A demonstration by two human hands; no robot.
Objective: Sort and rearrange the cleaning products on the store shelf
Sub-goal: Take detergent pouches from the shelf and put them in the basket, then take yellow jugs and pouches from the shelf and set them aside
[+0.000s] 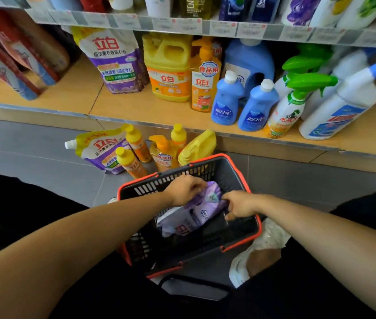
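Lower centre: left hand and right hand both grip the purple refill pouch lying in the basket, fingers curled round its upper edge, apparently to lift it toward the shelf.

price tags blurred, top-shelf bottles cropped

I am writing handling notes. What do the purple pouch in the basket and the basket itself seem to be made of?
The purple pouch is probably soft plastic film, glossy; it wrinkles and bends. The basket looks like rigid moulded plastic: matt dark slotted walls, red rim.
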